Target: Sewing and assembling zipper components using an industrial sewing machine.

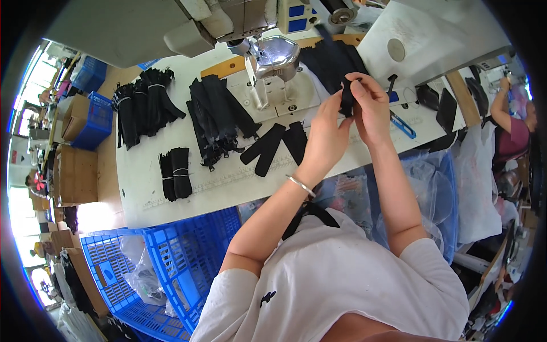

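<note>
My left hand (329, 126) and my right hand (373, 109) meet above the table, right of the sewing machine's needle area (263, 97). Between their fingers they grip a small black fabric strip (346, 101), partly hidden by the fingers. Behind my hands a pile of black zippers (333, 64) rests on the machine bed. A loose fan of black zippers (219, 114) lies left of the needle area. Closer to me are some short black fabric strips (265, 150), two of them crossing.
Tied zipper bundles (147, 102) and a small tied bundle of black strips (176, 174) lie on the left of the white table (142, 196). A blue cutter (403, 124) is at right. Blue crates (154, 256) stand below the table edge. Another person (510, 122) sits far right.
</note>
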### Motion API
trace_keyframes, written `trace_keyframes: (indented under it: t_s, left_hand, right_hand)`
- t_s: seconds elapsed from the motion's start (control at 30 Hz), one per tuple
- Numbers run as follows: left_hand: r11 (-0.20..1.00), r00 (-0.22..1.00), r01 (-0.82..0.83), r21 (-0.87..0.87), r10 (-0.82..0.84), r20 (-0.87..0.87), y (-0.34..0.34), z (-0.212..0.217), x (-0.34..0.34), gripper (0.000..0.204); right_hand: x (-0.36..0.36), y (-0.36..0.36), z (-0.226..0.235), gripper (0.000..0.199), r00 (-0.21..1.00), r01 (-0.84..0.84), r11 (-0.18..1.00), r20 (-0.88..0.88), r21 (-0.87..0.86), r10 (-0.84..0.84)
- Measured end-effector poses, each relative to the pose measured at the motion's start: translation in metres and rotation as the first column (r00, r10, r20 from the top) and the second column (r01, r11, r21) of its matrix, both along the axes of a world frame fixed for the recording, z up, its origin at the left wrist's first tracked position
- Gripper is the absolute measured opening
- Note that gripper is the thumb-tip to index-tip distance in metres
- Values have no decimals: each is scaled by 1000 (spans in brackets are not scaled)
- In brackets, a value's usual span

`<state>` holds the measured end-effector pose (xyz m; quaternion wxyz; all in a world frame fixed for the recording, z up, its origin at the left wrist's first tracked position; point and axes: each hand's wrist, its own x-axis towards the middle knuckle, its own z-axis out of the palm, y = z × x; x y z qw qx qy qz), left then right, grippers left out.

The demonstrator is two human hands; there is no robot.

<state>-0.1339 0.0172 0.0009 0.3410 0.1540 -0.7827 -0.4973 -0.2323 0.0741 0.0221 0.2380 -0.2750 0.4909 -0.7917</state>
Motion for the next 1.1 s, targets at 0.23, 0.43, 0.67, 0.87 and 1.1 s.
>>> trace_keyframes:
  t_s: [0.23,0.43,0.67,0.87,1.1]
  left_hand:
    - [735,977,-107,-670,203,67,-16,14,-5,40]
    - [888,980,-167,-428,197,26,-2,38,32,21]
    - [757,995,-84,648,98,14,-10,15,66,15]
    - [982,982,-55,179,21,188,-22,31,81,13]
    - [872,715,-220,-436,449,537,-27,10,145,33]
  right_hand:
    - [10,34,15,14,948,316,939,16,-138,-317]
    - [55,52,-11,16,980,196,936,-84,293,-179]
    - [106,75,2,10,924,-94,839,-266,536,273]
    - [101,79,-3,17,926,-130,894,-271,428,264]
    - [87,88,-19,27,938,-327,828,261,455,227]
